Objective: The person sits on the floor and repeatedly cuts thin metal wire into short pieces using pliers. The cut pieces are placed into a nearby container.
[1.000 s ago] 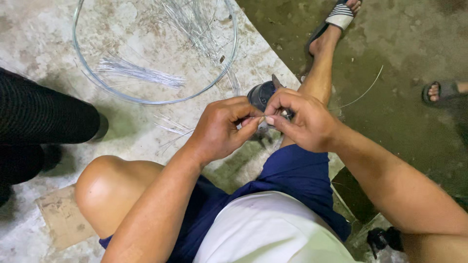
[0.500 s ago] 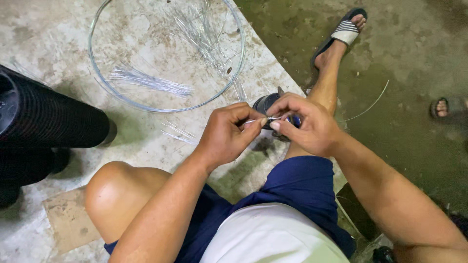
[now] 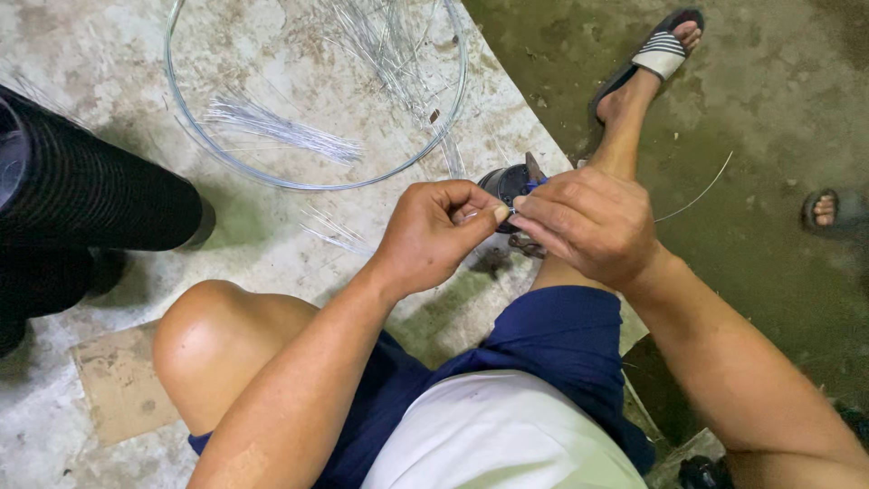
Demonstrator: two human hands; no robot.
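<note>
- Thin wire point(image 3: 503, 213) pinched between both hands, just in front of the dark spool point(image 3: 507, 181).
- Left hand point(image 3: 439, 231) closed, fingertips gripping wire.
- Right hand point(image 3: 588, 222) curled shut on wire, touching left fingertips.

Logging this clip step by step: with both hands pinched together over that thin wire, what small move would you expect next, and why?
Probably a short twist or pull of the thin wire. The left hand and right hand meet fingertip to fingertip, pinching it just above a dark round object. A wire hoop and loose wire strands lie on the concrete ahead, so wire is the material in hand.
</note>
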